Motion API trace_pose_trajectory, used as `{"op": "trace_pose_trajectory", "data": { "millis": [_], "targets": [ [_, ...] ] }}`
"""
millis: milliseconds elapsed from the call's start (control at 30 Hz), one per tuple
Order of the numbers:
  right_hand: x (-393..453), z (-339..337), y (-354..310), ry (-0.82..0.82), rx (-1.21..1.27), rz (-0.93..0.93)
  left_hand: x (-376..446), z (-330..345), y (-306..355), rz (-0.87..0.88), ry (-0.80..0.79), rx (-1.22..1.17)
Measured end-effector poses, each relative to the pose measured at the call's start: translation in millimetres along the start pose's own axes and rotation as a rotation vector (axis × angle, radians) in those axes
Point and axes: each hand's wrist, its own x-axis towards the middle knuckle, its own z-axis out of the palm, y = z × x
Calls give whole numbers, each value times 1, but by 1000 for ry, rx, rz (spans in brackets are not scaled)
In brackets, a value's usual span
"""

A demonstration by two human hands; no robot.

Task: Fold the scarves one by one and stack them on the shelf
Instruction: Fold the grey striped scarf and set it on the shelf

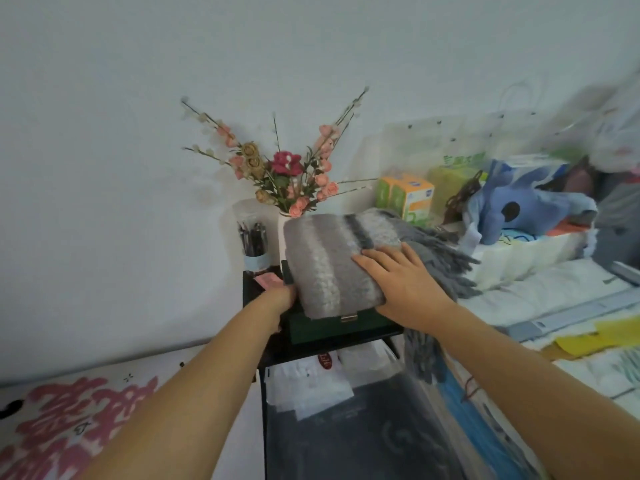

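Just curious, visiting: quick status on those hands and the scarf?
Right hand flat on folded grey scarf. Left hand at its left edge, fingers hidden. Scarf sits on green box; flower vase close behind.

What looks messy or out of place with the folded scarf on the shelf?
The folded grey scarf sits askew on a dark green box, overhanging its front edge. Grey fringe spills off the right side, unfolded. The right hand lies flat on it.
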Motion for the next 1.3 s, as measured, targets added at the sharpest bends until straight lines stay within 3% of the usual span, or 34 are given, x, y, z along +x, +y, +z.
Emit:
{"op": "trace_pose_trajectory", "data": {
  "millis": [67, 100, 333, 467, 533, 633, 700, 767, 800, 867, 967, 1033, 1133, 1300],
  "targets": [
    [-2, 2, 3, 21, 3, 8, -31, 4, -9, -66, -197, -137],
    [-2, 2, 3, 25, 6, 13, -33, 7, -10, -42, -198, -178],
    [-5, -1, -2, 108, 8, 28, -9, 18, -24, 108, -57, -78],
    [-9, -3, -8, 225, -46, 16, -20, 13, -16, 132, -74, 18],
    [-10, 0, -12, 177, -57, 8, -19, 10, -11, 166, 36, -7],
    [-8, 3, -16, 99, -53, 20, -31, 3, 4, 538, 406, -130],
    [-5, 2, -17, 33, -43, 27, -47, 3, 21, 861, 389, 41],
    [1, -9, -16, -120, 55, 33, -48, 5, 41, 1019, 262, 491],
    [7, -16, -15, -191, 139, 51, -43, 6, 50, 996, 207, 695],
    [27, -32, -10, -204, 283, 102, -30, 8, 62, 816, 116, 872],
    [72, -31, 17, -97, 266, 210, -18, 18, 67, 609, 17, 876],
    [92, -6, 39, -218, 256, 318, -16, 21, 65, 537, 9, 861],
    [96, 34, 56, -372, 464, 473, -10, 26, 62, 487, 16, 854],
    [94, 47, 57, -352, 548, 510, 6, 37, 49, 477, 56, 765]
  ]
}}
